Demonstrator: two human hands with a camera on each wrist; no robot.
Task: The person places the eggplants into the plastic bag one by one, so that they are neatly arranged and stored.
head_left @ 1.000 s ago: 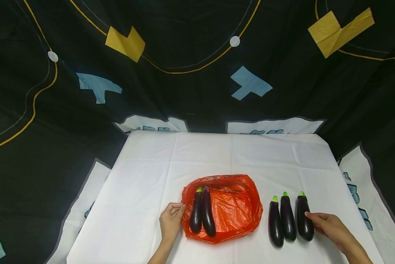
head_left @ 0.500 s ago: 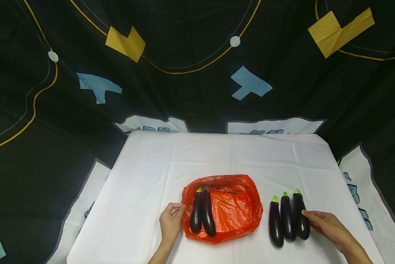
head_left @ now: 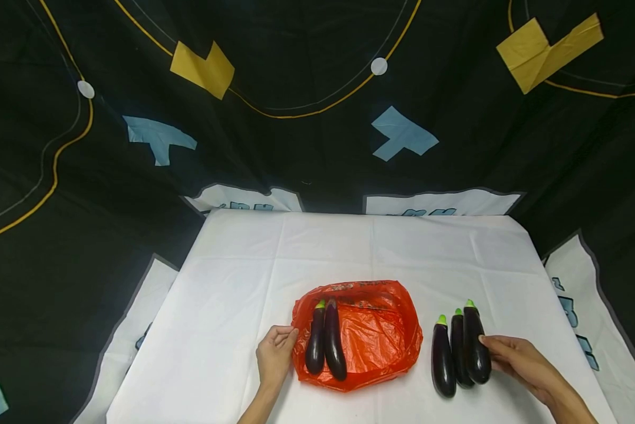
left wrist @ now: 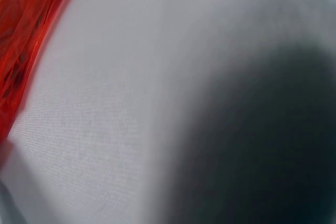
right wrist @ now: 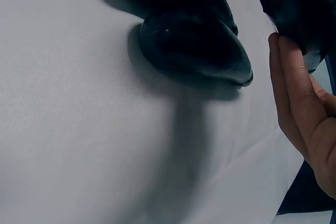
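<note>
My left hand pinches the left rim of a red plastic bag, which lies spread wide with its mouth up. Two dark purple eggplants lie side by side in the bag's left half. To the right of the bag my right hand grips an eggplant by its side. In the right wrist view this held eggplant is raised off the cloth. Beside it two more eggplants lie on the cloth, the nearer one partly covered in the head view. The left wrist view catches only the bag's edge.
A white cloth covers the table. Behind and around it hangs a black curtain with yellow and blue patches. White curtain borders show along the table's sides and back.
The right hand has lifted the rightmost eggplant and shifted it left, so it now overlaps the middle one. The left hand and the bag have stayed in place.
</note>
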